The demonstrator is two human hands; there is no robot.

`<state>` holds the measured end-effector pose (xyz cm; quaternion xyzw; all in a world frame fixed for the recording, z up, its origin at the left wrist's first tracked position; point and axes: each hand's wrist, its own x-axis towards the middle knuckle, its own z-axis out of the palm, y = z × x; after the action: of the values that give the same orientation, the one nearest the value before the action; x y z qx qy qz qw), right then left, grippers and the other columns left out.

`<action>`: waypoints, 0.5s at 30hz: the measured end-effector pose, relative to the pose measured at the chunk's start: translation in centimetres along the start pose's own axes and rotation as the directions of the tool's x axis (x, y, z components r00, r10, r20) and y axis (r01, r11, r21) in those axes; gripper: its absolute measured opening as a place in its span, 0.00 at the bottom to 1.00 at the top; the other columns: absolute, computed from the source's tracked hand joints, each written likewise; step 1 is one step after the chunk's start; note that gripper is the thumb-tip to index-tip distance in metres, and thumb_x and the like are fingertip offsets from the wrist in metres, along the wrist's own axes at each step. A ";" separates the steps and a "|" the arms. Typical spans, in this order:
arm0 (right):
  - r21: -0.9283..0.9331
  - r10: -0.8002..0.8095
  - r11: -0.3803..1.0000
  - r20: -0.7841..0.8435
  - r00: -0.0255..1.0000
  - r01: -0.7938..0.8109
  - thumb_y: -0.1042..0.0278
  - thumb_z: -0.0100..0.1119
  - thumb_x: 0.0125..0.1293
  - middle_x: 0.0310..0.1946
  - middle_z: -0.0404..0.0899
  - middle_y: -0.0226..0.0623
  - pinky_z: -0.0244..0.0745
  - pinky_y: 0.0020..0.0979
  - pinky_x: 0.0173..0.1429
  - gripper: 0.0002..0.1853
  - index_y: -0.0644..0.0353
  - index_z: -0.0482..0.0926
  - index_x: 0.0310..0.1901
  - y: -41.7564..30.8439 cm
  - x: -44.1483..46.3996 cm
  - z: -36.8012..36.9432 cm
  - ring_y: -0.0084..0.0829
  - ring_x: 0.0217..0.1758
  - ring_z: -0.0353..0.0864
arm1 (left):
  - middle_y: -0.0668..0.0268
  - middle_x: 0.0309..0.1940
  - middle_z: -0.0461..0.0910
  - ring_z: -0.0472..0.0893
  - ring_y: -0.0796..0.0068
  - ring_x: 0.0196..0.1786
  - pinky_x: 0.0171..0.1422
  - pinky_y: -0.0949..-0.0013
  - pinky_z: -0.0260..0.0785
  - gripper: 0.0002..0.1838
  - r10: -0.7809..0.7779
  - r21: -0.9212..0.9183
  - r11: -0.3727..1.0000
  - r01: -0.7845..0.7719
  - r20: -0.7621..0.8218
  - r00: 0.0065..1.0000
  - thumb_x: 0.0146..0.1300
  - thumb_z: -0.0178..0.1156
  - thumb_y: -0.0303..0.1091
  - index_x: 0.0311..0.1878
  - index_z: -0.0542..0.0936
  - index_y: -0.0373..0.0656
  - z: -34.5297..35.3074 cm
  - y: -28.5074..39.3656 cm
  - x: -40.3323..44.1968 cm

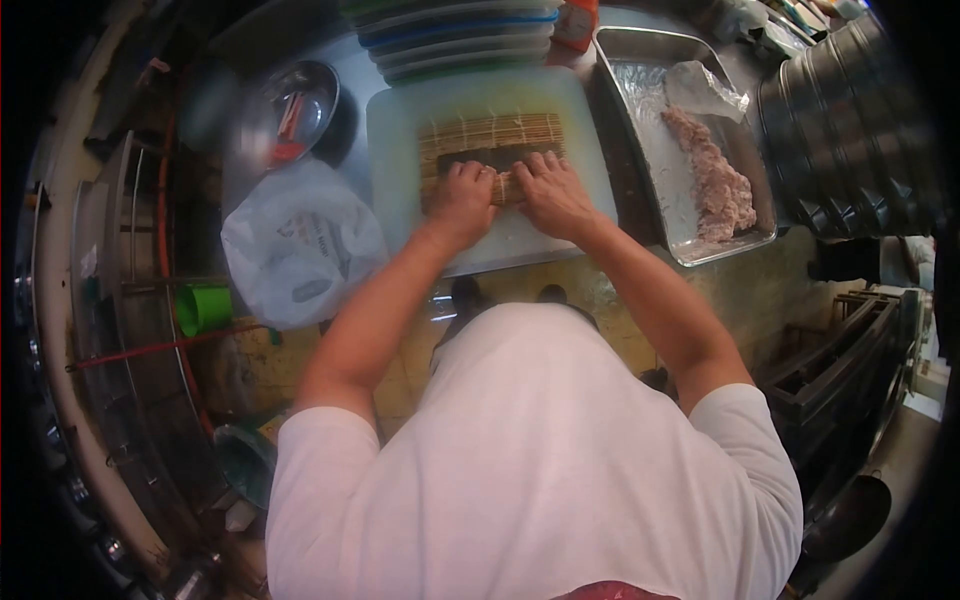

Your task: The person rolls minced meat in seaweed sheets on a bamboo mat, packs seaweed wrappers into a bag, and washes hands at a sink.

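Note:
A bamboo mat lies on a pale cutting board, with a dark sheet across its middle. The near part of the mat is curled up under both hands. My left hand has its fingers curled over the rolled edge on the left. Beside it, my right hand presses on the same edge with bent fingers. The two hands almost touch. Whatever is inside the roll is hidden by the mat and fingers.
To the right is a metal tray with pale pink minced meat and plastic film. At left are a plastic bag and a metal bowl with a red-handled utensil. Stacked lidded containers stand behind the board.

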<state>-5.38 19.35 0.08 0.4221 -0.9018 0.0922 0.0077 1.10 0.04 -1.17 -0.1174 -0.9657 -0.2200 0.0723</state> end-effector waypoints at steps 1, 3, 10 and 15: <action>-0.014 -0.001 1.000 0.010 1.000 0.001 0.62 0.66 0.60 0.54 0.76 0.47 0.68 0.45 0.60 0.26 0.62 0.76 0.60 0.0 0.1 0.0 0.46 0.61 0.74 | 0.54 0.54 0.77 0.75 0.51 0.58 0.64 0.55 0.70 0.27 0.000 -0.002 1.000 0.000 0.002 1.000 0.52 0.73 0.32 0.57 0.80 0.37 0.0 0.1 0.2; -0.007 -0.002 1.000 0.019 1.000 0.002 0.63 0.64 0.61 0.53 0.77 0.47 0.69 0.45 0.59 0.24 0.63 0.76 0.57 0.2 0.3 0.2 0.47 0.60 0.75 | 0.53 0.51 0.78 0.76 0.51 0.56 0.61 0.53 0.71 0.24 -0.020 0.055 0.998 0.019 0.015 1.000 0.53 0.72 0.34 0.54 0.80 0.37 -0.1 0.3 0.3; 0.049 0.010 0.999 0.163 0.987 -0.018 0.67 0.59 0.61 0.51 0.78 0.51 0.70 0.49 0.60 0.15 0.63 0.77 0.48 0.4 2.1 -0.6 0.50 0.59 0.76 | 0.51 0.47 0.77 0.76 0.48 0.54 0.60 0.50 0.70 0.21 -0.078 0.108 0.992 0.066 0.113 0.991 0.52 0.71 0.31 0.49 0.78 0.37 0.7 -0.6 1.5; 0.078 0.024 0.996 0.305 0.952 -0.050 0.63 0.59 0.64 0.54 0.78 0.52 0.68 0.50 0.63 0.18 0.63 0.77 0.52 0.6 3.3 -1.3 0.51 0.62 0.75 | 0.50 0.45 0.77 0.77 0.46 0.51 0.59 0.48 0.70 0.22 -0.060 -0.009 0.998 0.062 0.143 0.988 0.50 0.71 0.30 0.49 0.77 0.38 1.2 -1.8 2.0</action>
<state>-8.03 17.44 1.58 0.4144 -0.8952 0.0645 -0.1509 -1.36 -0.66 -2.60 -0.1039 -0.9700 -0.2198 -0.0047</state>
